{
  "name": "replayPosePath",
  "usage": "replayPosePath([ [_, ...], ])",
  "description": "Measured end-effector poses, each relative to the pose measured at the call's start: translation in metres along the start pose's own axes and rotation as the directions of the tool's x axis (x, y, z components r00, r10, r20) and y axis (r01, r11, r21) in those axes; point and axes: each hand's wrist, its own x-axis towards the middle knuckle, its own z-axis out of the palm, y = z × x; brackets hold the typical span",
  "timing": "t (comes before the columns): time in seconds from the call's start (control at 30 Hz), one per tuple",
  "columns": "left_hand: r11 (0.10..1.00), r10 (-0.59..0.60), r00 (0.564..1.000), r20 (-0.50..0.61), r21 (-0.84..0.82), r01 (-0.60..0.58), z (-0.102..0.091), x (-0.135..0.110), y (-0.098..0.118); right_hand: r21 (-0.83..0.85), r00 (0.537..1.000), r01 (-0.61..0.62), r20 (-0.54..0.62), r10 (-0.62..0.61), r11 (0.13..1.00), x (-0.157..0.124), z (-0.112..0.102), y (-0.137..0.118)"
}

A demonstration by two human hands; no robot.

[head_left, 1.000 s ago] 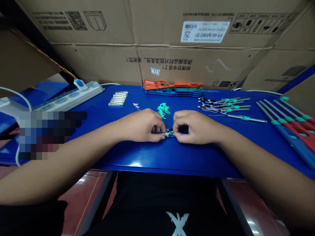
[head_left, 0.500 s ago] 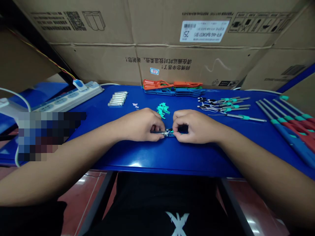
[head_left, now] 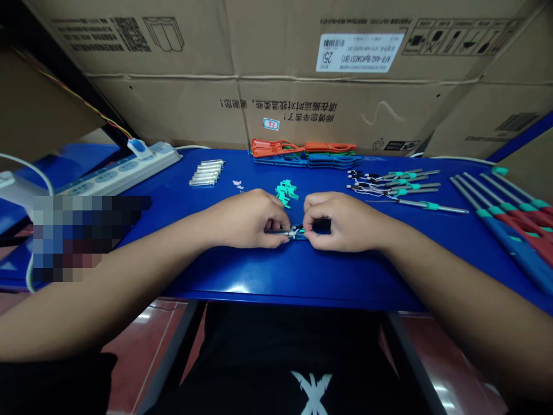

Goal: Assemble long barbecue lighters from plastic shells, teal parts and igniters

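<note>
Cardboard cartons [head_left: 345, 109] are stacked behind a blue tabletop [head_left: 276, 276], where parts are laid out by kind within reach: metal tubes [head_left: 206, 173] at left, teal clips [head_left: 286, 193] at centre, wired rods [head_left: 401, 187] at right. A slim metal-and-teal assembly [head_left: 294, 233] is pinched at near centre between the left hand [head_left: 250, 220] and right hand [head_left: 341, 222], both closed narrowly to steady it.

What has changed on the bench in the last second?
Nothing visibly changed. The left hand and right hand hold the thin metal rod between them just as before, and the teal clips stay in their pile.
</note>
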Motion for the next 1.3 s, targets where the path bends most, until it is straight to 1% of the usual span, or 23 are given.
replayPosePath([
  [0.5, 1.0, 0.0, 1.0, 0.016, 0.004, 0.0, 0.0005, 0.0004, -0.0002, 0.0, 1.0, -0.004, 0.008, 0.004, 1.0, 0.0005, -0.0015, -0.0004],
  [1.3, 1.0, 0.001, 1.0, 0.002, 0.001, -0.001, 0.0021, 0.0014, 0.0007, 0.012, 1.0, -0.009, 0.002, 0.009, 1.0, 0.0001, -0.0004, 0.0002],
])
